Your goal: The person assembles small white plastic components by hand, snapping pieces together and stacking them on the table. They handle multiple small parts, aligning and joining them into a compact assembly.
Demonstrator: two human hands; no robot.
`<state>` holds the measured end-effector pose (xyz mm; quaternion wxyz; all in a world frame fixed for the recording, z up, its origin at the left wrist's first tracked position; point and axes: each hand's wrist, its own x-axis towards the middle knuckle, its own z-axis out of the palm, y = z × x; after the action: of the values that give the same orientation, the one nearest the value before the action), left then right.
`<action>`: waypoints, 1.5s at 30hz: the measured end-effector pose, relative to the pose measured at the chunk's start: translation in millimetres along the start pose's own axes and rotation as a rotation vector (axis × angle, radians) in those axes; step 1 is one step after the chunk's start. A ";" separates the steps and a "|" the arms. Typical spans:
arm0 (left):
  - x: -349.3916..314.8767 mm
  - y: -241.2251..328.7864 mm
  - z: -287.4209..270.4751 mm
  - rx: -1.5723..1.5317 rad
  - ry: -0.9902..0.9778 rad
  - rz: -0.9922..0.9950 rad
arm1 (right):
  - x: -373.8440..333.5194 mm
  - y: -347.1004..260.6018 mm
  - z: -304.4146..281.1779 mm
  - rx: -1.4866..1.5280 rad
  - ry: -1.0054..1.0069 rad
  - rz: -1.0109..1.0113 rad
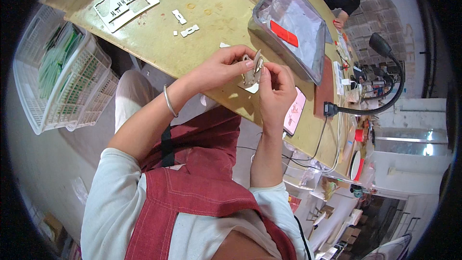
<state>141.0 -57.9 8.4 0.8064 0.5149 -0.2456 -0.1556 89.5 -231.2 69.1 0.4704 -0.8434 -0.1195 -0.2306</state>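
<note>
Above the near edge of the table, my left hand (222, 69) pinches a thin, flat cut-out piece (250, 77) with holes and a shaped outline. It is pale grey-brown, and I cannot make out whether it is wood or card. My right hand (278, 89) meets it from the other side, thumb and forefinger closed on a part of the same assembly. A narrow pointed sliver stands up between the two hands. Beneath the fingers a white piece (251, 88) shows in part. Farther left lie two small notched white pieces (190, 31) and a tiny white square (175, 33).
A white cut-out sheet (126, 5) lies at the far left of the yellow table (159, 43). A grey plastic bin (315, 70) holds clear film and a red packet (284, 33). Right are a phone (294, 111) and gooseneck lamp (397, 77); left, white crates (62, 86). Another person sits far right.
</note>
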 end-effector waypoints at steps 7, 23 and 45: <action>0.7 -8.7 1.1 0.067 0.026 0.083 | -14.7 31.5 1.6 0.114 0.037 0.031; -5.0 -10.8 18.1 0.747 0.152 0.372 | -37.6 54.1 4.0 0.260 0.070 0.205; -0.4 -20.8 16.9 0.755 0.166 0.434 | -26.7 71.6 -7.8 0.433 -0.077 0.308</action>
<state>131.3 -79.2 -4.6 0.5929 0.7205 -0.3221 0.1599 94.3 -275.3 6.4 0.6644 -0.7396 -0.0539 -0.0931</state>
